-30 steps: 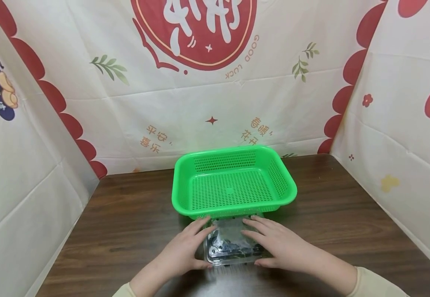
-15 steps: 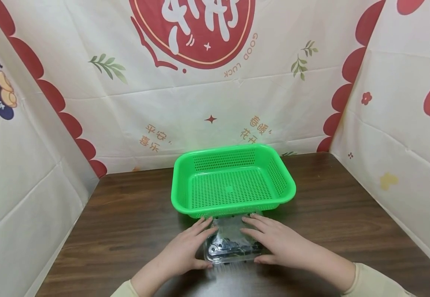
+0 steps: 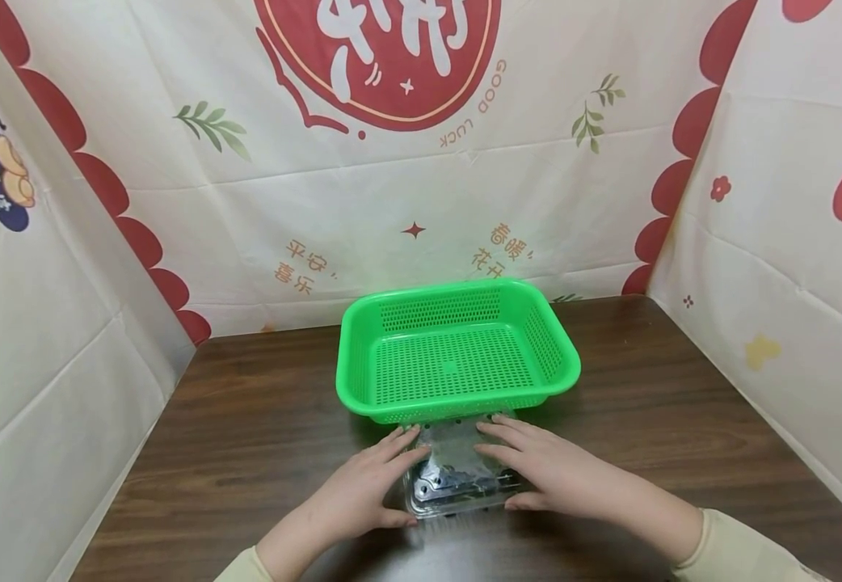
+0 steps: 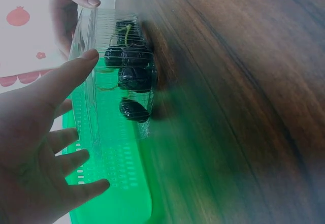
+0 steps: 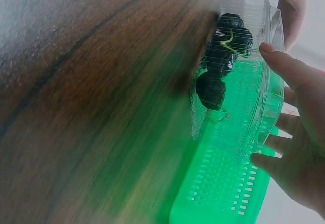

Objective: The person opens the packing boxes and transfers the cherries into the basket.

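A clear plastic clamshell box stands on the table against the near side of a green basket. Several dark cherries with green stems lie inside the box, and its lid appears closed. At the box's left side is my left hand, its fingers spread along the lid edge and its thumb at the near corner. My right hand mirrors it on the right side. In the right wrist view, the thumb touches the lid's rim while the other fingers spread along the far side.
The brown wooden table extends to both sides of the box. Nothing lies in the perforated basket. A printed white cloth hangs behind the table and along its left and right sides.
The box and my right hand have shifted very slightly to the right. My left hand stays nearly in place beside the box.
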Motion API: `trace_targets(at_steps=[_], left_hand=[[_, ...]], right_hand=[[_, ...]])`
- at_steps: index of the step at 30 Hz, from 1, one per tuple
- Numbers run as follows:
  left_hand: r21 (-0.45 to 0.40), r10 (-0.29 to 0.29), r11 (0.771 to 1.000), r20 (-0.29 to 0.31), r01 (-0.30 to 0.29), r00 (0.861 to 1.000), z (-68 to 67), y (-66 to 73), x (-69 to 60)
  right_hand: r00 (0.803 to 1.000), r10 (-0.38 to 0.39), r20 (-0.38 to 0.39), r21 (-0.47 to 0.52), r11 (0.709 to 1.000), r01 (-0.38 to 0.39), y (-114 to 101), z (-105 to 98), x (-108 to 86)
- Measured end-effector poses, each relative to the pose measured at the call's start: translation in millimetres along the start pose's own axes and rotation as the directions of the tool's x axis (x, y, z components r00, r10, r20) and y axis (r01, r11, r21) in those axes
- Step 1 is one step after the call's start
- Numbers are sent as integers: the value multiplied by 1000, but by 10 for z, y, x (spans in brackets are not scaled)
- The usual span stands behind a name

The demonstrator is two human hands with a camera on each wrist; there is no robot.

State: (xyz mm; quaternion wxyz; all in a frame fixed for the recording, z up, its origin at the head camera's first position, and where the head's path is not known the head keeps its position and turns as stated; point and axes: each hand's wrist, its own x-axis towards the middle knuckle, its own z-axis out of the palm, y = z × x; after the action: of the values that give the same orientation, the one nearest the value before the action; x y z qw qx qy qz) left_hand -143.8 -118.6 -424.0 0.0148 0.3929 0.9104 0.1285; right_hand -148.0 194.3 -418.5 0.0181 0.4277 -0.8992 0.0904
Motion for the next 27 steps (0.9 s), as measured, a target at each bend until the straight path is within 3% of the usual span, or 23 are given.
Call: trace_targets(at_steps=[11, 27], left_hand=[[5, 1, 1000, -3, -1, 1000, 9, -9, -1], [1, 50, 999, -21, -50, 999, -18, -37, 42]], right_hand=[[999, -25, -34, -6, 1000, 25, 33, 24, -16], [999, 32, -13, 32, 999, -32, 14, 46, -52]])
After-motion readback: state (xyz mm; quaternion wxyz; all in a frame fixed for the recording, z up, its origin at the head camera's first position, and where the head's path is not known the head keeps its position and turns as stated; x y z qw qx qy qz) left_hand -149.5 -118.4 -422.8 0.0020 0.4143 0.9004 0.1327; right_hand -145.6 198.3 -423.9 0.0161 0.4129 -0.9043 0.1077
